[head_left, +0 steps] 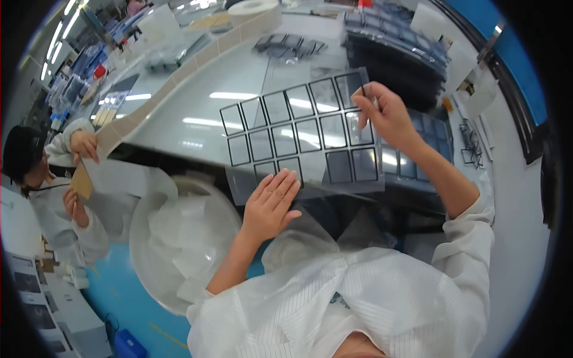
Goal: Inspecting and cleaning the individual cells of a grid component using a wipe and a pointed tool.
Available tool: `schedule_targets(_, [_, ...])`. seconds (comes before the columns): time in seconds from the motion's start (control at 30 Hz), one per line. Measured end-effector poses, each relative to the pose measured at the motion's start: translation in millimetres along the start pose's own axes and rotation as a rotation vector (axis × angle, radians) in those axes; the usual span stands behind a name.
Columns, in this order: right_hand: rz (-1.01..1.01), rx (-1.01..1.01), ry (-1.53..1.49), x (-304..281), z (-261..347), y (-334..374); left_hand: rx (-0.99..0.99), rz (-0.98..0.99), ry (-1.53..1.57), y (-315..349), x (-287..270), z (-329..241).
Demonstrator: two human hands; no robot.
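Note:
A clear sheet bearing rows of black rectangular frames lies on the glossy table in front of me, its near edge at the table's front edge. My left hand rests on the sheet's near edge, fingers stretched out and close together, fingertips over a frame in the nearest row. At the sheet's far right corner, my right hand is closed in a pinch. A thin dark edge shows by its fingertips, but what it holds is too small to make out. One cell in the nearest row has no black outline.
Behind the sheet stands a tall stack of dark framed sheets. Loose black frames lie at the far side, with more framed sheets to the right. A large white bin holds crumpled film. At left, a co-worker handles a tan piece.

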State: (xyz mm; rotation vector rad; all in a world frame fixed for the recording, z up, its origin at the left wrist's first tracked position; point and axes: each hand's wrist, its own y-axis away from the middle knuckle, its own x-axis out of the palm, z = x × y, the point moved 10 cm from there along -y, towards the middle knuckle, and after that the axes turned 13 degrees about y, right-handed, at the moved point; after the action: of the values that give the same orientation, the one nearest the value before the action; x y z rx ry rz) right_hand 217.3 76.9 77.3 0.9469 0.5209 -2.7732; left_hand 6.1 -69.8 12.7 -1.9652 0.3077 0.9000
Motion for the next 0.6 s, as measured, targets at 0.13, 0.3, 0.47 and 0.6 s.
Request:
schedule_targets(0.13, [-0.011,-0.013,0.042,-0.5,2.1,4.6,-0.192,-0.495,0.404,55.4,-40.0,32.0])
schedule_targets(0.3, [-0.018,-0.025,0.165,1.2,1.6,5.9,-0.571,-0.859,0.426,74.6,-72.1,71.1])
schedule_targets(0.47, [-0.024,-0.061,0.127,0.8,4.4,11.7,-0.326,-0.568,0.012,14.6,-59.9,35.1])
schedule_targets(0.6, [-0.013,-0.033,0.122,0.2,3.6,18.1,-0.36,-0.671,-0.09,24.2,-77.9,52.4])
